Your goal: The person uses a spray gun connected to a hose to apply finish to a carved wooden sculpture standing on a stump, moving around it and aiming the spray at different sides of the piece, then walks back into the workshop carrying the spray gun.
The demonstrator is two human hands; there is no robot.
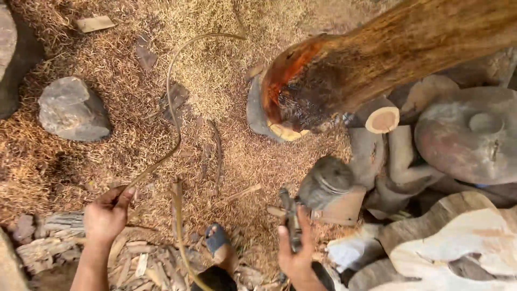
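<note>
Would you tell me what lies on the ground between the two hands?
In the head view, between the left hand and right hand lie wood shavings, a thin curved strip and a foot in a blue sandal.

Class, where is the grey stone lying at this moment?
In the head view the grey stone lies at the upper left on the wood shavings, above the left hand and left of the long curved strip.

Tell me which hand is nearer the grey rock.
Left. The left hand lies just below the grey rock; the right hand is far across the wood shavings.
</note>
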